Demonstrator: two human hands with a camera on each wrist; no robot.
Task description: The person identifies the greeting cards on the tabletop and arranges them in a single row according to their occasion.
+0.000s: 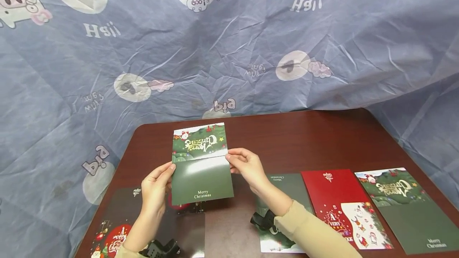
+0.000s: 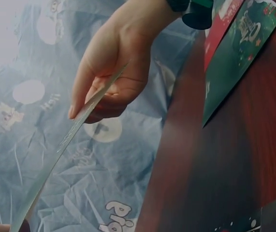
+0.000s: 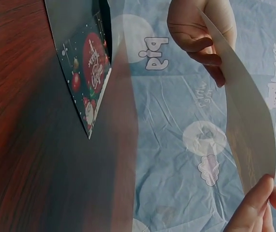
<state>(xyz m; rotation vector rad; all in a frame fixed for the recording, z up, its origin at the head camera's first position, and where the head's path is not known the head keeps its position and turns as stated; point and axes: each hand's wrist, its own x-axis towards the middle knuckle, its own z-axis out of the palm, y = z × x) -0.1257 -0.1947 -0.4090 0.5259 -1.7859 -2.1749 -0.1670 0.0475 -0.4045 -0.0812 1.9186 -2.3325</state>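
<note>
A green Christmas card, unfolded with a crease across it, is held up above the table between both hands. Its upper panel carries an upside-down gold "Merry Christmas" and a Santa; its plain lower panel reads "Merry Christmas". My left hand pinches its left edge near the crease, thumb in front. On the opposite edge, my right hand pinches the card at crease height. Both wrist views catch the card nearly edge-on, slightly bowed in the right wrist view.
On the brown table lie several more opened cards: dark ones at left, partly under the left arm, a green one beneath the right forearm, a red one and another green one at right. A blue printed cloth hangs behind.
</note>
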